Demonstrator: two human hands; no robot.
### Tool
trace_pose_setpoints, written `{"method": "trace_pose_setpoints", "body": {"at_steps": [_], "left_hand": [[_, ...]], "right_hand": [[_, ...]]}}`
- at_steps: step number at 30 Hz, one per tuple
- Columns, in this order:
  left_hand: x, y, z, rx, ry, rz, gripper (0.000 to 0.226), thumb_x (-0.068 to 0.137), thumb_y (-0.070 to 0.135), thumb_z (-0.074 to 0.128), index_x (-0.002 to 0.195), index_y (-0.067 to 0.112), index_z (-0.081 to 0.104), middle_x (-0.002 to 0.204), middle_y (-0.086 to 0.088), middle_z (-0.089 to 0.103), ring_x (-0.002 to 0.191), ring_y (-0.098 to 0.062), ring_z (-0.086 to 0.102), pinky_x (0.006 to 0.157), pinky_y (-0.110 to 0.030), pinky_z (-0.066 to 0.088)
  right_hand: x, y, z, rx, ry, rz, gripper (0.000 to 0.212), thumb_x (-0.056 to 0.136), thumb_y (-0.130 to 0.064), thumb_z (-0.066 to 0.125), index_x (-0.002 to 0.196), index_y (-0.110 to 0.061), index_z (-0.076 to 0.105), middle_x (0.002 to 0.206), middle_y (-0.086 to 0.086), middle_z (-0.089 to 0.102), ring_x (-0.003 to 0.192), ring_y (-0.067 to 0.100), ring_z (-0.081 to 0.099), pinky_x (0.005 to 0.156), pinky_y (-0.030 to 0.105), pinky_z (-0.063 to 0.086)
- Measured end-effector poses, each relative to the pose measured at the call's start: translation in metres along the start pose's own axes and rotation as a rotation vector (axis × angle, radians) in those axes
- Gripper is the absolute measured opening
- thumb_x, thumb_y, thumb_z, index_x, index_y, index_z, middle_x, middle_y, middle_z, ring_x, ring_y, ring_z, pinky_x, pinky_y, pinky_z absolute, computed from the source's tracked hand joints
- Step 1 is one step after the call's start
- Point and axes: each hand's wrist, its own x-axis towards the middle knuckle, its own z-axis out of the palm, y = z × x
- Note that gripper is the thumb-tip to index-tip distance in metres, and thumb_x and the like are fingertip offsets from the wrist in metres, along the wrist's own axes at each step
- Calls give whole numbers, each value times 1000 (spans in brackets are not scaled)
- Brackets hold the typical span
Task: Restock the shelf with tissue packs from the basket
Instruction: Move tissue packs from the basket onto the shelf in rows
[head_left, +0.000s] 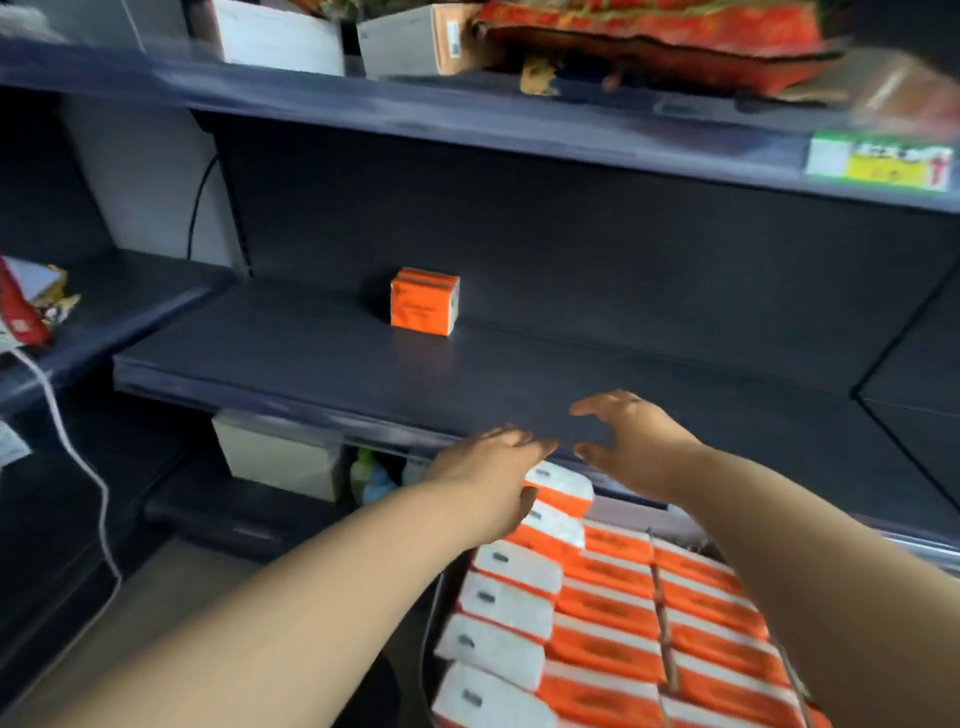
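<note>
- The left grip (488, 467) is at the left end of the topmost tissue pack (563, 488) in the basket (427, 634). Its fingers reach over the pack and its thumb shows just under it, but I cannot tell whether they have clamped on it
- The right grip (634, 447) hovers just right of the left one and a little above that same pack, with its fingers apart and loosely bent, holding nothing
- The pack's long axis seems to run across, from the left grip toward the space under the right grip. The left grip is the nearer one, touching it or nearly so
- The other packs (608, 608) lie in rows below both grips, back toward the person
- The shelf (311, 358) starts just past the fingertips of both grips, with its front lip between them and the bare board
- One lone pack (425, 301) stands well beyond the left grip, off to its left and deep on the shelf
- In my judgement the coming move is up and forward over that lip, with the right grip taking the far end if the pack is carried by both
</note>
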Motion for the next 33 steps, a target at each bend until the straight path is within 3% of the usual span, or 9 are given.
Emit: {"method": "trace_pose_setpoints", "body": {"at_steps": [6, 13, 17, 21, 28, 31, 33], "left_hand": [[-15, 8, 27, -74, -67, -119, 54, 94, 31, 45, 144, 35, 25, 151, 13, 26, 137, -13, 28, 104, -28, 32], [-7, -25, 51, -135, -120, -337, 42, 89, 30, 57, 130, 27, 48, 136, 7, 45, 125, -16, 44, 100, -36, 42], [2, -30, 64, -226, -233, -254, 35, 86, 34, 59, 120, 27, 54, 129, 4, 52, 113, -17, 54, 92, -31, 45], [14, -25, 68, -174, -211, -225, 44, 90, 35, 55, 132, 25, 43, 135, 2, 45, 122, -20, 47, 96, -32, 40], [14, -10, 58, -28, -105, -29, 42, 91, 45, 47, 128, 28, 39, 134, 1, 48, 122, -22, 44, 94, -32, 39], [13, -4, 62, -72, -47, 49, 40, 91, 48, 46, 128, 34, 38, 135, 8, 44, 124, -18, 41, 98, -30, 36], [14, 1, 67, -88, -21, 103, 41, 91, 49, 46, 130, 38, 38, 135, 12, 41, 126, -15, 39, 102, -28, 32]], "right_hand": [[-39, 28, 35, 66, -30, 112, 46, 89, -28, 58, 134, -24, 48, 139, 1, 46, 125, 20, 47, 103, 27, 37], [-24, 29, 66, 138, 31, 123, 43, 95, -22, 48, 138, -28, 41, 143, -6, 40, 122, 15, 47, 97, 26, 41], [6, 15, 74, 133, 21, 15, 45, 95, -29, 49, 139, -27, 39, 144, -7, 41, 131, 14, 40, 106, 27, 35], [26, 10, 80, 62, -88, -3, 51, 92, -38, 53, 140, -30, 38, 144, -4, 42, 131, 19, 41, 107, 31, 36], [12, 35, 66, 14, 45, -39, 52, 92, -30, 53, 141, -24, 38, 135, 0, 48, 122, 21, 49, 100, 30, 41], [-14, 60, 60, 143, 119, 45, 58, 83, -15, 61, 138, -20, 44, 122, 2, 52, 111, 21, 55, 95, 32, 46], [-32, 79, 60, 154, 82, 130, 59, 79, -13, 63, 135, -20, 47, 122, 0, 50, 110, 20, 55, 95, 31, 46]]}}
